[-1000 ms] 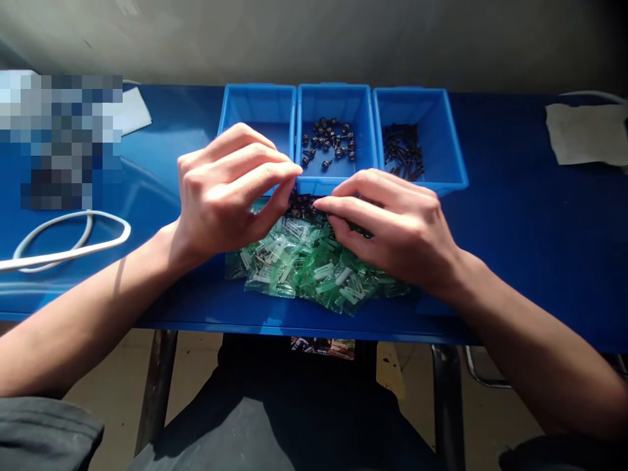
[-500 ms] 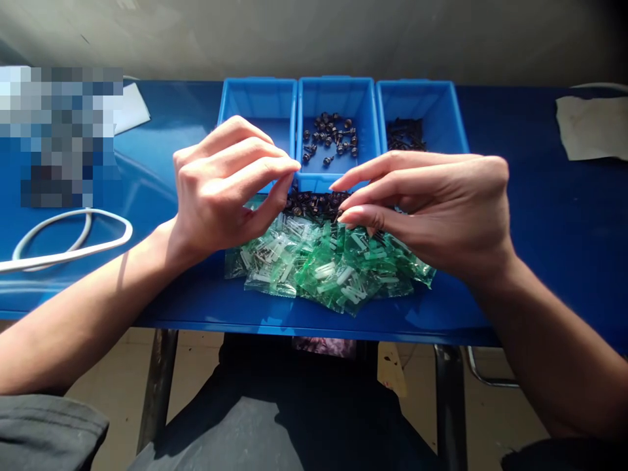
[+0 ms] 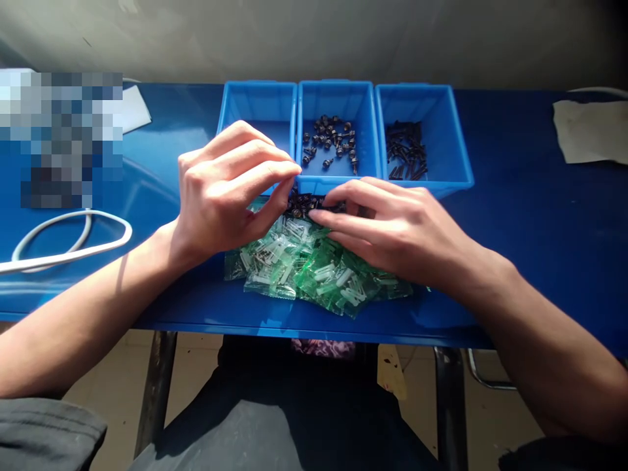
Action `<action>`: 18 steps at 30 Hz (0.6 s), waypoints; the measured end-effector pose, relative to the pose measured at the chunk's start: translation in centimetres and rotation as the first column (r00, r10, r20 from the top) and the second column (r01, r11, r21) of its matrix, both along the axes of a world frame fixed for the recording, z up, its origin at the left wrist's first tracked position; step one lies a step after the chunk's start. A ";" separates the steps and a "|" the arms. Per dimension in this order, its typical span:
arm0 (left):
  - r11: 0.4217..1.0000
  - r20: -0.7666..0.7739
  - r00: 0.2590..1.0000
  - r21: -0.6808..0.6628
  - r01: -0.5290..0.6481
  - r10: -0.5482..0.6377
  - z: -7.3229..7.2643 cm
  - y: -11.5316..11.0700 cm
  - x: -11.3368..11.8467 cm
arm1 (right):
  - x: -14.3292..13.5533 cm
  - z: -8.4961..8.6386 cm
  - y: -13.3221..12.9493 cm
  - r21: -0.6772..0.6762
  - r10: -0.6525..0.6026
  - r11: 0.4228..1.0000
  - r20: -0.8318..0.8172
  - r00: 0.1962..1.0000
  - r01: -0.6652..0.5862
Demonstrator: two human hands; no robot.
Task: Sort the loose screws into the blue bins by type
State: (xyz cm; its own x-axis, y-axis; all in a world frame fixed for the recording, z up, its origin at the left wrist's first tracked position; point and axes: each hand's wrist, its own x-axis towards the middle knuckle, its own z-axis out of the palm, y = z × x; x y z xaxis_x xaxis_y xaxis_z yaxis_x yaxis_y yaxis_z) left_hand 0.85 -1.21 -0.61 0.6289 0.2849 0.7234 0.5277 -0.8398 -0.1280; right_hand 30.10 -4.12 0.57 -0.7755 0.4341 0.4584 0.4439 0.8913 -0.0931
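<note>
My left hand (image 3: 235,186) hovers before the left blue bin (image 3: 260,98), thumb and forefinger pinched together; whatever is between the tips is too small to make out. My right hand (image 3: 387,222) reaches down with thumb and fingers apart, its tips at a pile of dark screws (image 3: 300,204). Just in front of that pile lie green and clear plastic packets (image 3: 324,275) with white plugs inside. Dark bolts with washers (image 3: 326,134) rest in the middle blue bin (image 3: 336,95), and thin dark screws (image 3: 407,150) in the right blue bin (image 3: 441,111).
A white cable (image 3: 130,232) loops on the blue table (image 3: 515,216) at the left, near a white sheet (image 3: 135,108) and a blurred patch. Brownish paper (image 3: 591,131) lies at the far right. The table's front edge runs above my lap.
My right hand has moved left and down to the pile of screws, uncovering the front of the right bin. One more bolt shows near the front of the middle bin. My left hand stays pinched, nearly still.
</note>
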 end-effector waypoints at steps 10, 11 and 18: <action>0.999 0.022 1.000 -0.043 0.006 -0.005 -0.1 -0.1 0.0 | -0.4 -0.9 -0.2 0.016 -0.027 0.999 -0.166 0.986 0.030; 0.999 0.020 1.000 -0.046 0.007 -0.006 0.0 -0.2 0.0 | -0.5 -0.7 -0.4 -0.029 -0.050 0.999 -0.227 0.973 0.045; 0.998 -0.001 1.000 -0.063 -0.002 0.002 0.1 -0.5 -0.1 | -1.6 0.7 -1.5 -0.476 -0.220 0.876 -0.536 0.815 -0.076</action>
